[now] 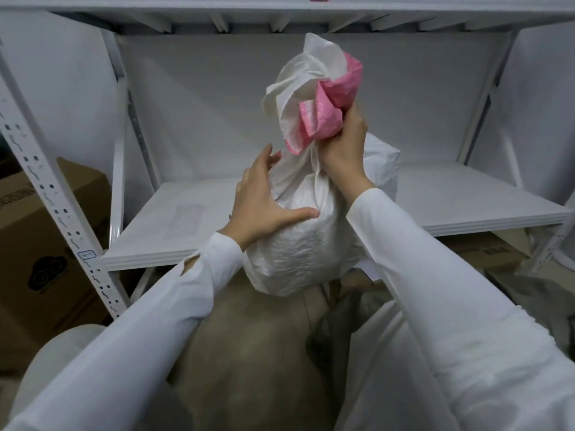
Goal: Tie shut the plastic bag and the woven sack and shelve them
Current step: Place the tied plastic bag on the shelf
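Note:
A white woven sack (pixel 298 250) with a pink band at its mouth hangs in the air in front of the white shelf board (pixel 199 225). My right hand (pixel 343 141) grips its gathered neck just below the bunched pink and white top. My left hand (pixel 264 200) rests flat against the sack's upper left side, fingers straight, thumb across the front. A second white bag (pixel 384 169) stands on the shelf behind the sack, mostly hidden by it and by my right arm.
The white metal rack has a perforated upright (pixel 46 194) at left and another shelf above. Cardboard boxes (pixel 40 244) stand at left and under the shelf at right (pixel 485 253). Tan floor lies below.

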